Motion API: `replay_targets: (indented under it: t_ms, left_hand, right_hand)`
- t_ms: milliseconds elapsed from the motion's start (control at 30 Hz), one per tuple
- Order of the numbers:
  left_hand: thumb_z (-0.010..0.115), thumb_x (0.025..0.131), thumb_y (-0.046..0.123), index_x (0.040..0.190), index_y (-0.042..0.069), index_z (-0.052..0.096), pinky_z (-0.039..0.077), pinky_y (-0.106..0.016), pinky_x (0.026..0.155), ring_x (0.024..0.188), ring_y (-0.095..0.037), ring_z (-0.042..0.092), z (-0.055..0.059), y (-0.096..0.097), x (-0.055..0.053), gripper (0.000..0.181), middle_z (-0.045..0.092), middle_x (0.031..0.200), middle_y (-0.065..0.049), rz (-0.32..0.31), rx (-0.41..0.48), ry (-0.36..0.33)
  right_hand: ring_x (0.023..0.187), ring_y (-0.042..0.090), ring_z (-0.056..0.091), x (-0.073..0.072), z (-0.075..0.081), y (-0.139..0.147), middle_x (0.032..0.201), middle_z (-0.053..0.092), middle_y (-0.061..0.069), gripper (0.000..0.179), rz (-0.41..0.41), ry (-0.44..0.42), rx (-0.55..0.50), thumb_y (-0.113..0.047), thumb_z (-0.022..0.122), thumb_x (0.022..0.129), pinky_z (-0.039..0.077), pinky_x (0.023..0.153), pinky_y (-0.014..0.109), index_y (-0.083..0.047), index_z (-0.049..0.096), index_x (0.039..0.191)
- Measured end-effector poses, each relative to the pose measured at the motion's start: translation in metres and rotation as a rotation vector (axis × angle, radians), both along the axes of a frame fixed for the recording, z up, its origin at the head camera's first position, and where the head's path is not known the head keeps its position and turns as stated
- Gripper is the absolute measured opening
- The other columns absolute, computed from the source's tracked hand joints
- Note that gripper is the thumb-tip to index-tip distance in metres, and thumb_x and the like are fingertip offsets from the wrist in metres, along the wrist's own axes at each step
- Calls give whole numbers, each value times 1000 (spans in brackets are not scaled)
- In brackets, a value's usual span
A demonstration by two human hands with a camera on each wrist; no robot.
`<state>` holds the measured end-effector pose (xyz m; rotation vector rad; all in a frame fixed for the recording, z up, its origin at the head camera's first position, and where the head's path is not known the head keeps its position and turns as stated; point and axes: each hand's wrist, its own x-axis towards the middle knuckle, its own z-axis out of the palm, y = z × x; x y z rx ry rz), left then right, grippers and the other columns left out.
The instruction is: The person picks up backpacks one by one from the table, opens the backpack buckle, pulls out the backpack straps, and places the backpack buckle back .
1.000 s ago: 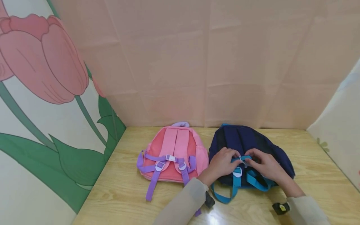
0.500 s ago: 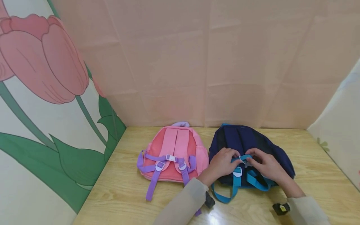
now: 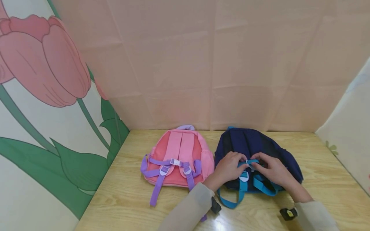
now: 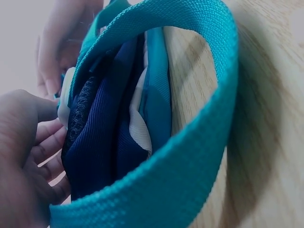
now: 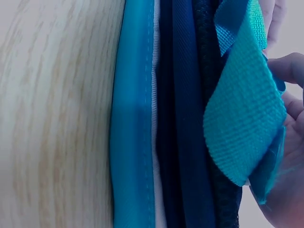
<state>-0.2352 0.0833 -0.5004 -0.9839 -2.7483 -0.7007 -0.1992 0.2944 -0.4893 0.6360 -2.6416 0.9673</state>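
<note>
A navy backpack (image 3: pixel 245 136) with turquoise straps lies back side up on the table, at right of centre in the head view. Over its middle, my left hand (image 3: pixel 229 165) pinches the left end of a short turquoise strap with a pale buckle (image 3: pixel 251 164). From the other side, my right hand (image 3: pixel 271 167) pinches the same strap, thumb and fingertips close to the left ones. The fingers partly hide the buckle. Below hang a white strap adjuster (image 3: pixel 244 176) and a looped turquoise strap (image 4: pixel 223 90), large in the left wrist view. A folded turquoise strap (image 5: pixel 244 109) hangs beside my right hand in the right wrist view.
A pink backpack (image 3: pixel 174 144) with purple straps (image 3: pixel 157 192) lies left of the navy one, partly behind my left forearm. Its white buckle (image 3: pixel 175 162) is joined. The wooden table (image 3: pixel 115 199) meets a peach cloth backdrop (image 3: pixel 173 80) and a tulip-printed panel (image 3: pixel 52 64).
Both hands stay at the buckle on the navy backpack; the right fingertips shift only slightly. Both backpacks lie where they were.
</note>
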Motion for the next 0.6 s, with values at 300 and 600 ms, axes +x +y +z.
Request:
replay_targets:
  t_ms: [300,600]
  left_hand:
    - [61,101,43,117,29,67,40,-8,80,98,1,51,-1,0,0,22,62,104,17,4,12,-23]
    - [61,100,43,117,28,67,39,-8,78,96,1,50,-1,-1,1,22,62,103,17,8,21,-32]
  right_hand:
    - [65,4,49,0,-1,3,82,60,-5,12,-10,-45,-28,-11,67,98,41,55,24,-15,65,109]
    - [73,6,61,0,-1,8,93,69,2,10,-13,-96,-84,-11,64,100,47,58,25,-12,63,110]
